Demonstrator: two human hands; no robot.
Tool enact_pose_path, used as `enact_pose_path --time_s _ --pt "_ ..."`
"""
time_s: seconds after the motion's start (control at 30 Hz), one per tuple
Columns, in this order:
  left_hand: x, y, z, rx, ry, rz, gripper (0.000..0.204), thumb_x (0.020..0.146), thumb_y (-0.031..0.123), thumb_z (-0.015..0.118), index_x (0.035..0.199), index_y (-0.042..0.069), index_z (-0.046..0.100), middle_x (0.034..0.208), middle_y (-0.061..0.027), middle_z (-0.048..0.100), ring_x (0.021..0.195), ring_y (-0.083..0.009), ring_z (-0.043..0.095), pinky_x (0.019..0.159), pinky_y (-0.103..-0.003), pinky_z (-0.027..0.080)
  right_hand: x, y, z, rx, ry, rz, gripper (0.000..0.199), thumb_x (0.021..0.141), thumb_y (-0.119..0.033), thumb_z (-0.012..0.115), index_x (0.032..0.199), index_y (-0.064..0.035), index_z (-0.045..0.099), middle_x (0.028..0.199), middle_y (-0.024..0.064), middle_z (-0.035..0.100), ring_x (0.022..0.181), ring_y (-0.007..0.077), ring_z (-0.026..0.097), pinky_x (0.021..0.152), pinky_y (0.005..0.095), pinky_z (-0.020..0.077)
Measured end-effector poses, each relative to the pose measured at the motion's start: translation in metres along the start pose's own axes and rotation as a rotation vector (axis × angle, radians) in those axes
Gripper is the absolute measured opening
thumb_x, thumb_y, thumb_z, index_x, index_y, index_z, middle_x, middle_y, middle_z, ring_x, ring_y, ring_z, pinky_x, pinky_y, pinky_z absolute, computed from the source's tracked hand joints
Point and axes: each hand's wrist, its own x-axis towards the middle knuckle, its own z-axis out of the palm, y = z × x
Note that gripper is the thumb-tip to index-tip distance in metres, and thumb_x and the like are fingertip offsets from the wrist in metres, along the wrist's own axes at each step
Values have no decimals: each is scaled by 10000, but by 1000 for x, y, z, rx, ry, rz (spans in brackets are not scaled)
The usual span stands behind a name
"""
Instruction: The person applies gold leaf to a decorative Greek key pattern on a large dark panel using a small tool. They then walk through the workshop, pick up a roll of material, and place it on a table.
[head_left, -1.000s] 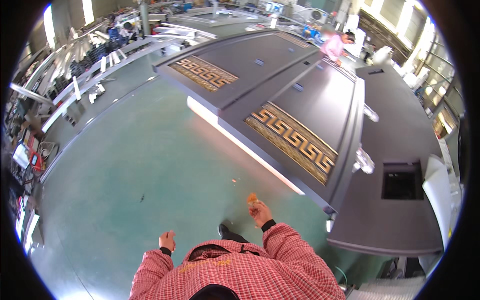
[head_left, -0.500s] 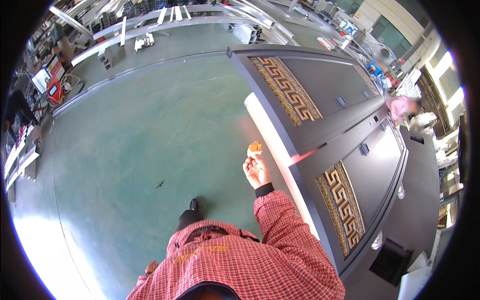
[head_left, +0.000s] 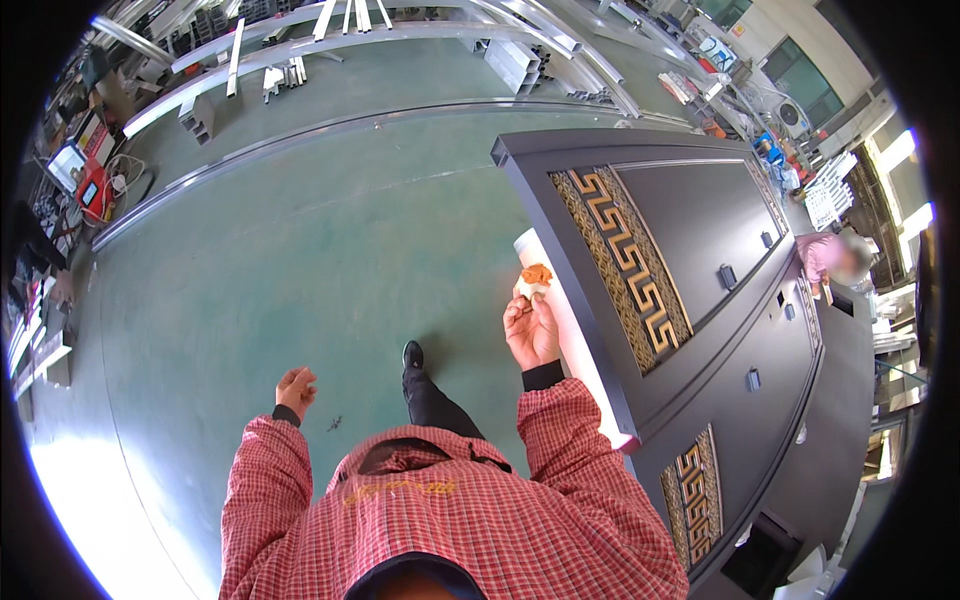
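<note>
Right hand [head_left: 532,330], at frame centre, pinches a small white-and-orange-brown object [head_left: 535,278], too small to identify or show an axis, raised beside the dark door panel [head_left: 700,330]. Left hand [head_left: 296,388], lower left, hangs loosely curled and empty over the green floor [head_left: 300,230].

At about nine to ten o'clock, near the far left rim, a small screen [head_left: 66,163] stands tilted, a pale lit rectangle in a dark frame. Just to its right sits a red box-like unit [head_left: 93,187] with a smaller lit blue display on its face. What they show is too small to tell. No packages, labels or signs can be made out.
</note>
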Motion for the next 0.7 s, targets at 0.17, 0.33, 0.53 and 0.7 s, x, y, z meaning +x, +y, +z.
enact_pose_path --time_s 0.17,0.33,0.53,0.7 --pt "68 49 22 162 183 -119 276 802 354 642 863 99 558 644 -22 520 411 -104 443 344 -227 343 121 -15 42 -468 87 -270 228 809 -31 581 1027 -60 523 934 47 593 742 129 581 681 253 491" --pt "106 89 9 189 316 -165 254 788 285 645 896 76 550 644 -34 526 416 -108 457 338 -220 362 252 -19 83 -886 93 -530 295 765 49 611 1031 -42 523 914 23 577 743 76 546 667 217 441" --pt "183 110 1 173 440 -416 238 786 272 643 824 70 525 588 -92 525 363 -145 407 310 -261 317 369 -19 136 -1389 55 -965 305 707 82 618 981 -47 581 904 34 549 719 107 546 612 224 452" --pt "316 206 51 263 332 -334 237 782 283 621 821 78 509 618 -85 542 354 -138 401 298 -265 289 448 -29 167 -1704 178 -1118 343 683 52 633 1007 -57 600 882 61 534 689 137 523 573 244 450"
